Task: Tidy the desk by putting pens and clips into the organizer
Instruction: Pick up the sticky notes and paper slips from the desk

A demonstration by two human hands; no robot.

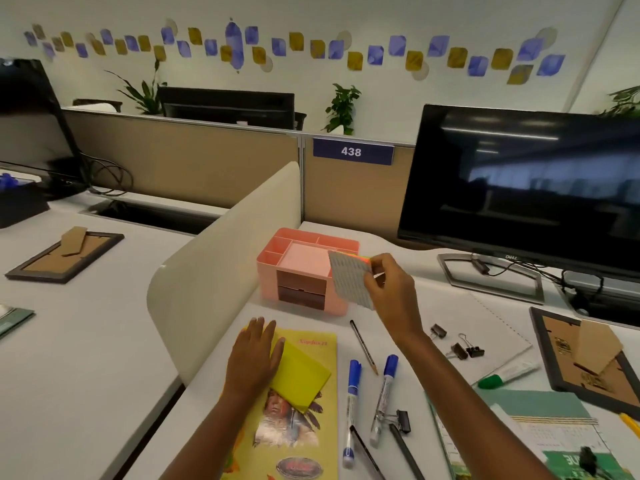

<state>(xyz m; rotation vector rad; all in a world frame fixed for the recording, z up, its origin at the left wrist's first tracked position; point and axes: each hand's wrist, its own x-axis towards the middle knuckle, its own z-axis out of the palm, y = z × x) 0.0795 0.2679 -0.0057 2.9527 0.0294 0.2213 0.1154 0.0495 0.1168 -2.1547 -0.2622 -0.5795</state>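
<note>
While the right hand (388, 289) pinches a grey-backed neon sticky-note pad (349, 278) at the pink plastic organizer (268, 270) and the flat left hand (254, 355) presses a yellow notepad (301, 375), blue-capped markers (353, 386) and black binder clips (460, 349) lie loose in front, probably needing a freed hand next.

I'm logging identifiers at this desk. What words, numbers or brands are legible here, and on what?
"438": white digits on the blue sign on the partition.
"DELL": small, on the lower bezel of the monitor.
Too blurred or small to read: the red script and oval logo on the yellow booklet, the printed rows on the card held in the right hand, and the labels on the blue markers.
</note>
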